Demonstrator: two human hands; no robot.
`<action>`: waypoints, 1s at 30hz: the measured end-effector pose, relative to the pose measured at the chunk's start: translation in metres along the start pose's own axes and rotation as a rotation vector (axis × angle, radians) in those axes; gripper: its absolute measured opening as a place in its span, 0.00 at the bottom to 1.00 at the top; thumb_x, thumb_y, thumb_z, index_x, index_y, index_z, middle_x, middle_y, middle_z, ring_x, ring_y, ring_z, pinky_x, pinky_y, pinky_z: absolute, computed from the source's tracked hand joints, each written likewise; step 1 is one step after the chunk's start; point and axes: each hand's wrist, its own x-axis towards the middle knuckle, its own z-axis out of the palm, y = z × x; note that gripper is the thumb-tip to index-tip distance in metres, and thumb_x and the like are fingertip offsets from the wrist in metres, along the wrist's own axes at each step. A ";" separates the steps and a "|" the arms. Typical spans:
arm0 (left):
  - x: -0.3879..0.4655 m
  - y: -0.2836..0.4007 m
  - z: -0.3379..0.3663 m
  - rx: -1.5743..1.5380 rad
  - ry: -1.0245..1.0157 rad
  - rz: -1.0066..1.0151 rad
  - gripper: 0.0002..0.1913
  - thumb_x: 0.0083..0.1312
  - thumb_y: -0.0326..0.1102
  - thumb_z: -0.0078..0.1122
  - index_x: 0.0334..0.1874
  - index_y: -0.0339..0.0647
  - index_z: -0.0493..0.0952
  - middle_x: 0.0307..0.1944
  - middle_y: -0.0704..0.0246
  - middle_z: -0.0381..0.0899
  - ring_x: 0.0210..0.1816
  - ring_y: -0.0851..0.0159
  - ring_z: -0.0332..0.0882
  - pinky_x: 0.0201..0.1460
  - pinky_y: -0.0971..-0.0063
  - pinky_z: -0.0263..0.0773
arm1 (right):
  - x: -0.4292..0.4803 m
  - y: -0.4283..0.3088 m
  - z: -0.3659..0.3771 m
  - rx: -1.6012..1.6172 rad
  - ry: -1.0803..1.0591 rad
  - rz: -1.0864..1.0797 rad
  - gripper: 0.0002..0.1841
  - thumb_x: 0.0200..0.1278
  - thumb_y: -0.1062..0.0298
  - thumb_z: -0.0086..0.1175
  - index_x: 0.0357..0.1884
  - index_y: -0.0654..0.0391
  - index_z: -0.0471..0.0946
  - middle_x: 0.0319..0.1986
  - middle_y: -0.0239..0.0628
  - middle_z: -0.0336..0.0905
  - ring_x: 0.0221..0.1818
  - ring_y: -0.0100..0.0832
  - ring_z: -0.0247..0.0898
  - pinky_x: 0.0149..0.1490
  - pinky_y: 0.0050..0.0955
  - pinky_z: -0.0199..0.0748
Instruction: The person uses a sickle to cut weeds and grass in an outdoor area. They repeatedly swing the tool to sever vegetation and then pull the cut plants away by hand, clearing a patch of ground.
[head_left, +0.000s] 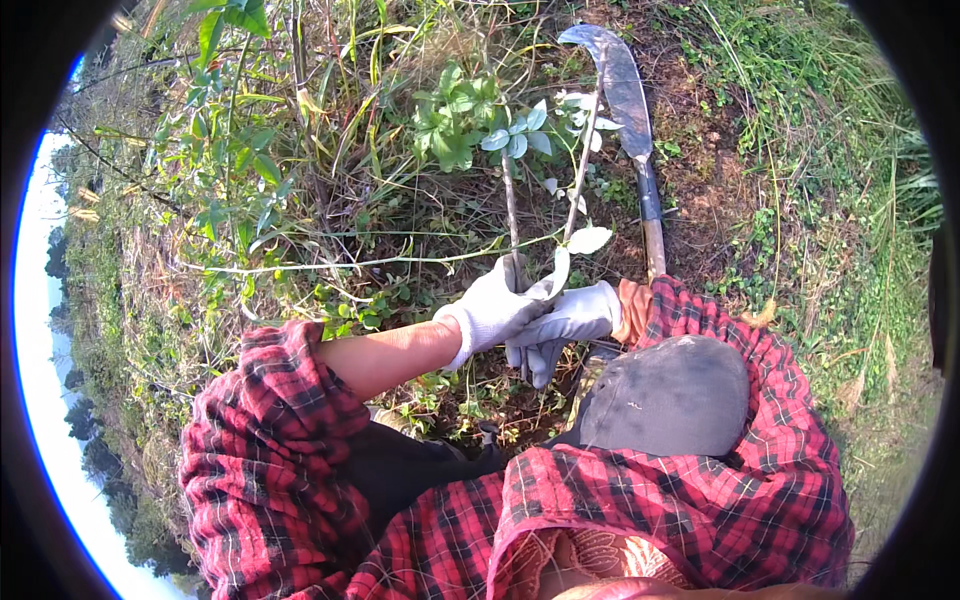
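Note:
My left hand (499, 304), in a white glove, is closed around thin woody sticks. One stick (511, 206) rises from its grip, and a second, slanting stick (589, 135) leans to the right above the hands. My right hand (566, 322), also gloved, presses against the left from the right and grips the sticks lower down; its fingers partly hide them. A thorny green stem (360, 264) with a few pale leaves (589, 240) crosses just above both hands. Right of the sticks lies a billhook (628, 97) with a hooked blade, its wooden handle (654, 244) reaching toward my right sleeve.
Leafy shrubs (244, 180) and dry stalks crowd the left. Low broad-leaved weeds (454, 120) grow ahead. Bare reddish soil (701, 172) shows beside the billhook, with long grass (847, 97) further right. My bent knee (667, 397) is close to my right hand.

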 end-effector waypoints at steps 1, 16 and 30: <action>-0.005 0.001 0.002 0.067 0.046 0.031 0.40 0.59 0.57 0.57 0.58 0.26 0.56 0.48 0.57 0.73 0.48 0.67 0.73 0.48 0.76 0.70 | 0.001 -0.002 0.001 -0.011 -0.046 -0.012 0.20 0.65 0.54 0.48 0.42 0.65 0.73 0.26 0.38 0.79 0.32 0.33 0.80 0.42 0.30 0.80; -0.099 0.000 -0.153 0.616 0.703 0.032 0.13 0.68 0.41 0.48 0.44 0.38 0.73 0.21 0.72 0.76 0.19 0.76 0.69 0.23 0.81 0.65 | -0.009 -0.052 -0.014 -0.214 0.303 -0.030 0.24 0.61 0.58 0.56 0.56 0.57 0.67 0.42 0.34 0.72 0.40 0.26 0.73 0.44 0.25 0.74; -0.206 -0.025 -0.439 0.087 1.510 0.061 0.11 0.64 0.40 0.49 0.33 0.42 0.77 0.20 0.73 0.77 0.14 0.77 0.68 0.16 0.83 0.60 | -0.002 -0.112 -0.012 -0.420 0.499 0.042 0.19 0.62 0.64 0.54 0.53 0.59 0.68 0.37 0.30 0.72 0.36 0.22 0.73 0.44 0.22 0.73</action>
